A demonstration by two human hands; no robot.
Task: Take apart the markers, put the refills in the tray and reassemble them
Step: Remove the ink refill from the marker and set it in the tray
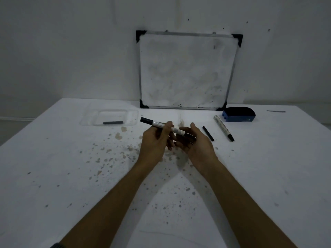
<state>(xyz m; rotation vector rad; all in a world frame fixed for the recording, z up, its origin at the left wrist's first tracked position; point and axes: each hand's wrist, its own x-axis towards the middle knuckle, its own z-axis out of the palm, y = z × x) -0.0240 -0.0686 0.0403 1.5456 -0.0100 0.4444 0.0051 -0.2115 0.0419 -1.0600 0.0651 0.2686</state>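
My left hand (157,138) grips a white marker (157,124) with a black cap pointing up and left, held above the table's middle. My right hand (195,140) cups the marker's other end, fingers curled around it; that end is hidden in my palm. A clear plastic tray (93,116) lies at the left with one dark refill (113,122) inside. A second dark refill (208,133) lies loose on the table just right of my right hand. Beyond it rests another white marker (223,127), black tip toward me.
A small whiteboard (188,68) leans against the wall at the back. A blue eraser (238,114) sits at its right foot. The white table (71,176) is spattered with brownish and grey stains around my hands.
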